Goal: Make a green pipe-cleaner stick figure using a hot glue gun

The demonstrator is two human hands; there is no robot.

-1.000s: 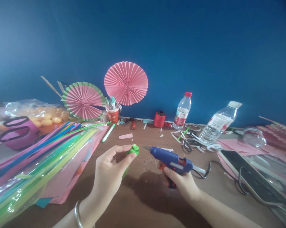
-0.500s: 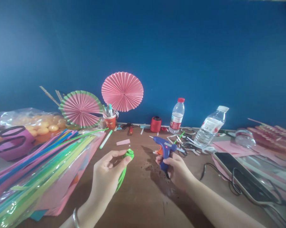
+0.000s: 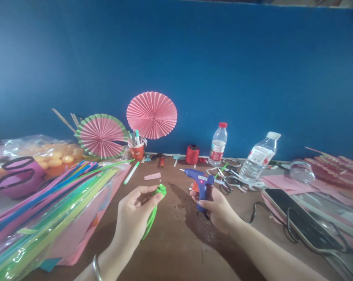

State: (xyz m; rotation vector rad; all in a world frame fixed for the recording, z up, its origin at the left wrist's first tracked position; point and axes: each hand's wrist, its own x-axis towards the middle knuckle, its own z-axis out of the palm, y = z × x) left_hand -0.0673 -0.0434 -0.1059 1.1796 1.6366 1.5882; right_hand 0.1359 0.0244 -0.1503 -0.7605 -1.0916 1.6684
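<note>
Between the thumb and fingers of my left hand (image 3: pixel 137 208) is a coiled green pipe cleaner (image 3: pixel 160 190); its loose length hangs down behind the palm. My right hand (image 3: pixel 216 208) grips the handle of a blue hot glue gun (image 3: pixel 202 183) with an orange trigger. The gun's nozzle points left and slightly up, apart from the green coil, and a small red light glows on its body. A scrap of pink paper (image 3: pixel 152 176) lies on the brown table (image 3: pixel 170 249) beyond my left hand.
Bundled coloured pipe cleaners (image 3: pixel 62 207) cover the left side. Pleated paper fans (image 3: pixel 152 115) stand by a cup of markers (image 3: pixel 137 150). Behind are a red spool (image 3: pixel 192 154) and water bottles (image 3: pixel 218 146); a phone (image 3: pixel 302 218) with a cable lies right.
The glue gun has shifted slightly left and turned more level in my right hand. My left hand keeps its hold on the green coil. The whole view has moved a little.
</note>
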